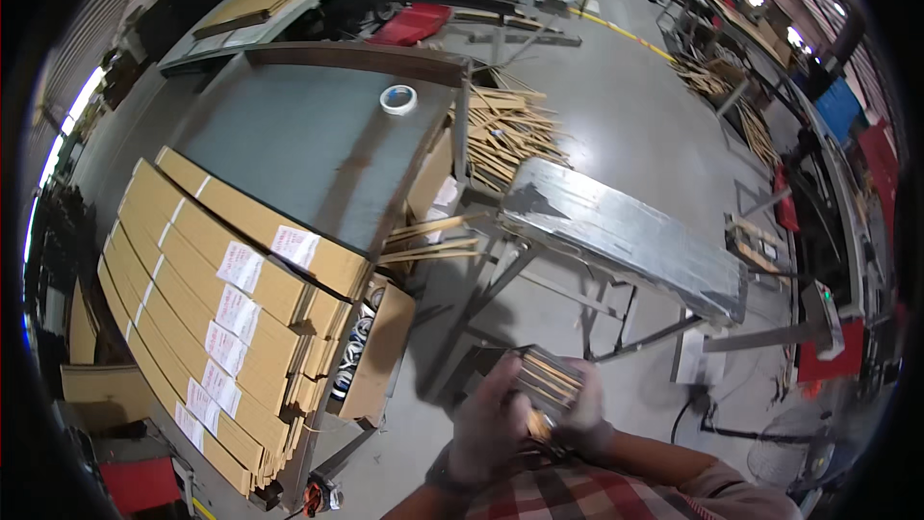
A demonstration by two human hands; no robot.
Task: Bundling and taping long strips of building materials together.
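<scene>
Low in the head view, both my hands hold a bundle of thin wooden sticks (pixel 547 380) in a dark wrap. My left hand (pixel 486 424) grips its near left side, fingers curled over the top. My right hand (pixel 589 414) clasps its right end from below. The bundle is blurred and hangs over the grey floor, in front of my checked sleeve.
A grey metal table (pixel 308 149) with a roll of tape (pixel 398 99) stands ahead left. Flat cardboard boxes (pixel 221 299) with white labels are stacked on its near side. A metal ramp (pixel 626 236) stands right of it, loose wooden sticks (pixel 510 135) lie behind.
</scene>
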